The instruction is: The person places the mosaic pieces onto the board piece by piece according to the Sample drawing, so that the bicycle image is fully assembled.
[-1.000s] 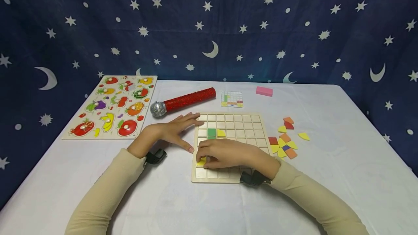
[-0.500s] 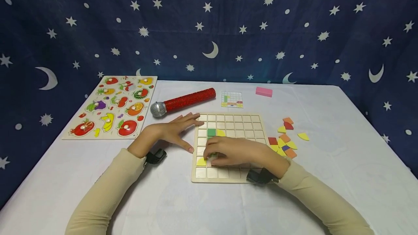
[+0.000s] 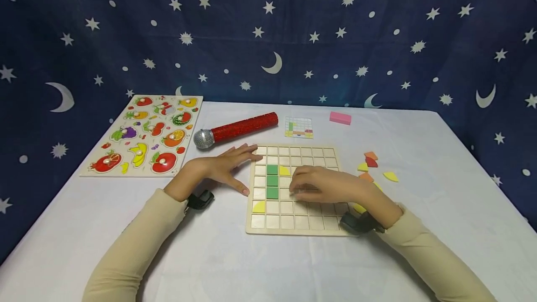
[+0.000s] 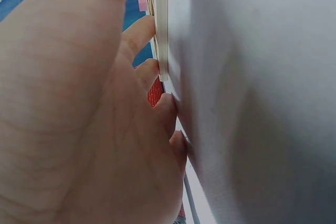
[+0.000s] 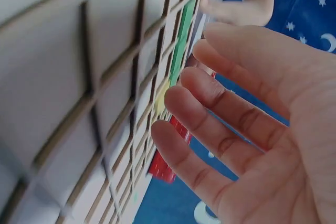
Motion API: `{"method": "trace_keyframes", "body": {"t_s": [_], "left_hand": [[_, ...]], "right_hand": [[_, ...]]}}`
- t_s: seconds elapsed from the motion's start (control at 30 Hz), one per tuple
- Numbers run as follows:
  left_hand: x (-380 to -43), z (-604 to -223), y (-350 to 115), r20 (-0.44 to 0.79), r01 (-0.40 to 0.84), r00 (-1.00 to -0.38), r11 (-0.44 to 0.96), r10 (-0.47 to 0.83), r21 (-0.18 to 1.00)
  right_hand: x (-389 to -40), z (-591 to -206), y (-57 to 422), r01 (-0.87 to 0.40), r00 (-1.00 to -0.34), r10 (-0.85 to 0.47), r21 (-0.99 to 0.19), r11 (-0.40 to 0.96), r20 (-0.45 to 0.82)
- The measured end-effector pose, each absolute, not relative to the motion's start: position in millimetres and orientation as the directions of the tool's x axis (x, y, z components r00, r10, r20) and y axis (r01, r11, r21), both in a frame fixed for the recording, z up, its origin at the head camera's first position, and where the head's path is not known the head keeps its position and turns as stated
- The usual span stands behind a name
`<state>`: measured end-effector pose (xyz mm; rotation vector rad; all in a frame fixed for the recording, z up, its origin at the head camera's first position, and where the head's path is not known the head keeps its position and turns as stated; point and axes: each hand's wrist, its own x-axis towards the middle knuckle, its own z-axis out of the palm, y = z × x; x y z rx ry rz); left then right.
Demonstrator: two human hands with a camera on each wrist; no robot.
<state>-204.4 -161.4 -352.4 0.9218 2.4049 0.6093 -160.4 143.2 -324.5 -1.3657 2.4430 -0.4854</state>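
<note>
You have one flat wooden board (image 3: 272, 222), cut into little squares by thin grooves, in the middle of the worktop (image 3: 235, 264). On it lie three green squares (image 3: 272, 181) in one straight line and two yellow pieces (image 3: 285, 171), each with one round side. Your left hand (image 3: 222, 170) is at the board's left edge, with its thumb and fingers spread wide. Your right hand (image 3: 323, 184) is over the board, its fingers loosely bent, a little apart and pinching nothing. To the right you can see at least seven loose pieces (image 3: 390, 176): four yellow, two orange and one red. Your right hand and wrist hide part of that heap.

Behind the board are one sparkly red microphone (image 3: 245, 126) with a silver head, one small card (image 3: 299, 127) with a coloured grid, and one pink block (image 3: 340, 118). One fruit puzzle (image 3: 144, 172) lies to the left. Behind everything hangs a dark blue cloth (image 3: 218, 55) with white stars and moons.
</note>
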Motion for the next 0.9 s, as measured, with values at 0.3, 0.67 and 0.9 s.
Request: {"method": "trace_keyframes", "body": {"t_s": [0.3,0.67,0.9], "left_hand": [[-205.1,-351.4,-160.8,-0.291,0.47,-0.659,0.681,0.694,0.561],[-205.6,-353.0,-161.8,-0.282,0.475,-0.66,0.677,0.697,0.563],[-205.0,-353.4,-162.2,-0.286,0.467,-0.664,0.682,0.691,0.563]], "right_hand": [[-168.9,-323.7,187.1,-0.705,-0.584,-0.81,-0.461,0.538,-0.052],[-178.8,-320.7,228.9,-0.592,-0.689,-0.72,-0.505,0.629,-0.089],[-186.0,-320.0,248.0,-0.51,-0.726,-0.671,-0.536,0.673,-0.151]]}}
